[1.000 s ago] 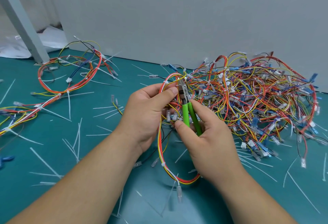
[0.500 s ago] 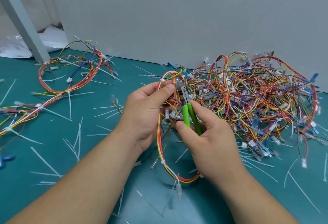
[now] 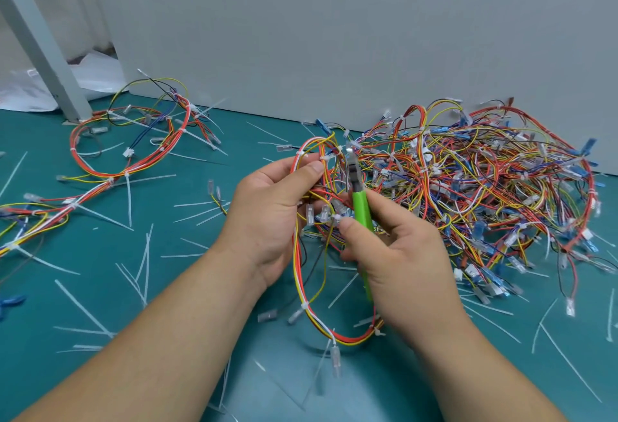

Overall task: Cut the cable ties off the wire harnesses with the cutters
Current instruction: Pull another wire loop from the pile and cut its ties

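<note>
A: State of left hand point(image 3: 267, 217)?
B: It grips a harness point(image 3: 347, 341) loop just left of the pile point(image 3: 485, 187), thumb across the wires near the loop's top.
A: And right hand point(image 3: 401, 264)?
B: It holds green cutters point(image 3: 363, 211), nose up, just beside a white tie point(image 3: 327, 158) on that loop. Contact unclear.
A: Surroundings?
B: Well left of the pile lie more harnesses point(image 3: 110, 181), ties on. Around the pile, cut ties point(image 3: 83, 309) are scattered over the mat point(image 3: 30, 375). The wall point(image 3: 334, 37) is just behind the pile.
</note>
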`<state>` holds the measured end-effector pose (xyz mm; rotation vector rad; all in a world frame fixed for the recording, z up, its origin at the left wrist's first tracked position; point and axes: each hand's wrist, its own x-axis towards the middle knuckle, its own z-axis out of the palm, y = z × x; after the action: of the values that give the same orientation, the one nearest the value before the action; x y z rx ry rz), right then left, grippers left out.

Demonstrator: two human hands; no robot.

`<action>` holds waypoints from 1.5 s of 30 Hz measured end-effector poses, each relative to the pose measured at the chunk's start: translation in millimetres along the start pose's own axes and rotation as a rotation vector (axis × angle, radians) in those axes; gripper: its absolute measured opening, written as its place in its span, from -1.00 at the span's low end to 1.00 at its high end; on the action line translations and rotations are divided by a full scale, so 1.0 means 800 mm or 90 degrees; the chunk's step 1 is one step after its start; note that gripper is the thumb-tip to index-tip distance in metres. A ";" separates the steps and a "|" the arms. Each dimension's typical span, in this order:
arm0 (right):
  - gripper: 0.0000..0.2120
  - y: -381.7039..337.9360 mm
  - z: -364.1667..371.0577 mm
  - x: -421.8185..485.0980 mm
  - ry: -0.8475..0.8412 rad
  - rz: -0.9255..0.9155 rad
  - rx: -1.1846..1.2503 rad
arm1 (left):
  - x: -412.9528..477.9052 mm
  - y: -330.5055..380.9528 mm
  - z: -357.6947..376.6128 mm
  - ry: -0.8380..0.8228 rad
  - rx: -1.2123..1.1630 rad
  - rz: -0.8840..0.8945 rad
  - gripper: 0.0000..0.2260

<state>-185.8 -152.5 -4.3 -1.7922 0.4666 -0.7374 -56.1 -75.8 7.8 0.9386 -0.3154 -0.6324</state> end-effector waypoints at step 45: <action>-0.28 -0.008 -0.028 0.006 -0.192 0.129 0.455 | -0.011 -0.005 0.003 -0.131 0.228 0.023 -0.90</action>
<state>-197.4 -169.1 7.6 -1.1327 0.1439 -0.4038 -65.9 -73.5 5.7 1.2084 -0.6430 -0.6522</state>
